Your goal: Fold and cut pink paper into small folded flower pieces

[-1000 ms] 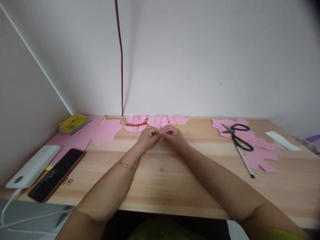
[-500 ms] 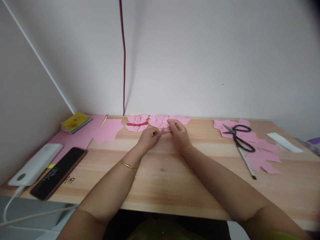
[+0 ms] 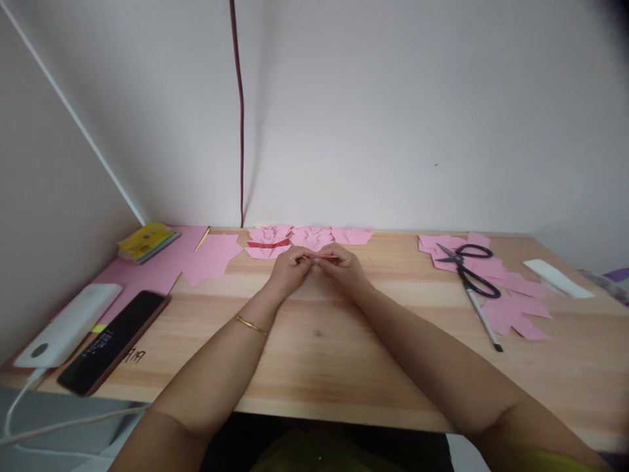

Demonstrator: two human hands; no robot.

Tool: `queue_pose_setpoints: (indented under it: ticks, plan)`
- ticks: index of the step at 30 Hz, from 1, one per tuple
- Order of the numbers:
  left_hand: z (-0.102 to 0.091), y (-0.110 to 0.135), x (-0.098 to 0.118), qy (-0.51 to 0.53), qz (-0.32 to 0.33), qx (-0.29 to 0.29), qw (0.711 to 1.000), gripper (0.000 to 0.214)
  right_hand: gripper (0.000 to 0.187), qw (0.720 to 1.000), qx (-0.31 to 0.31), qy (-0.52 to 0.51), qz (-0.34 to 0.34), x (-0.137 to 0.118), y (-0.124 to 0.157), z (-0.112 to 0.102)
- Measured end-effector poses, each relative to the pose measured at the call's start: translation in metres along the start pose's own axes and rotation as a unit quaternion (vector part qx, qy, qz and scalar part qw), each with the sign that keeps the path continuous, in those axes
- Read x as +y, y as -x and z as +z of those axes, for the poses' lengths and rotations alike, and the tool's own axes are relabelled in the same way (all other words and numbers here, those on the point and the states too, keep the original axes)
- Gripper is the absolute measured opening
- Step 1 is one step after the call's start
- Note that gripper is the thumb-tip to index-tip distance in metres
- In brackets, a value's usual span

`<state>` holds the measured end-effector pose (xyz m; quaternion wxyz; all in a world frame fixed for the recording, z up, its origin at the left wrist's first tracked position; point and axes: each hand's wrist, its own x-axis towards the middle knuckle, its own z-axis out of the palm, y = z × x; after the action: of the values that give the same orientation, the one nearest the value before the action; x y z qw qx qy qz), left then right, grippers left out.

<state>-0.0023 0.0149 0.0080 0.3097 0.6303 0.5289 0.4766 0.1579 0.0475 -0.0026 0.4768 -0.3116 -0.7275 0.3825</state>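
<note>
Between my two hands is a small folded piece of pink paper (image 3: 324,257), mostly covered by fingers. My left hand (image 3: 291,265) pinches its left end. My right hand (image 3: 344,265) is closed on the right part, and the fingertips of both hands meet. Just beyond them, folded pink paper pieces (image 3: 312,236) lie in a row along the wall, one crossed by a red strip (image 3: 268,244).
At the right, black-handled scissors (image 3: 462,261) and a grey pen (image 3: 484,320) lie on pink cut-outs (image 3: 521,308), near a white strip (image 3: 559,278). At the left are a phone (image 3: 115,341), a white power bank (image 3: 69,324), pink sheets (image 3: 211,257) and a yellow packet (image 3: 147,241).
My right hand has come down and left, from partly raised fingers to a pinch against my left hand. Less of the pink paper shows now.
</note>
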Motion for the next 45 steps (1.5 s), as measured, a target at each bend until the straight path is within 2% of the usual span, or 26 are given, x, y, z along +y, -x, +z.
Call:
queue_pose_setpoints:
  ticks: [6, 11, 16, 22, 27, 34, 39, 45]
  plan:
    - [-0.004, 0.000, 0.004, -0.085, 0.045, 0.018, 0.995, 0.020, 0.016, 0.999, -0.001, 0.006, -0.043, -0.004, -0.001, -0.001]
    - [-0.003, 0.000, 0.006, -0.092, 0.068, 0.034, 0.993, 0.013, 0.018, 0.999, -0.007, 0.012, -0.040, -0.005, 0.000, 0.000]
    - [-0.004, 0.001, 0.014, -0.101, 0.083, 0.065, 0.989, 0.019, 0.015, 0.999, -0.001, 0.010, -0.053, -0.008, 0.000, 0.001]
    - [-0.004, 0.002, 0.011, -0.098, 0.101, 0.059, 0.988, 0.016, 0.013, 0.998, -0.004, 0.008, -0.055, -0.007, -0.001, 0.002]
    - [-0.001, 0.001, 0.006, -0.069, 0.058, 0.050, 0.995, 0.007, 0.018, 1.000, 0.014, 0.018, -0.015, -0.005, 0.001, 0.002]
    - [0.000, 0.004, 0.016, 0.020, -0.024, -0.018, 0.999, 0.018, 0.021, 0.998, 0.036, 0.013, 0.048, -0.007, 0.001, 0.004]
    - [0.003, 0.005, 0.019, 0.092, -0.067, -0.018, 0.993, 0.023, 0.019, 0.998, 0.028, -0.007, 0.053, -0.008, 0.002, 0.003]
    - [0.006, 0.005, 0.016, 0.156, -0.084, -0.027, 0.984, 0.019, 0.022, 0.998, 0.032, 0.006, 0.059, -0.008, 0.002, 0.002]
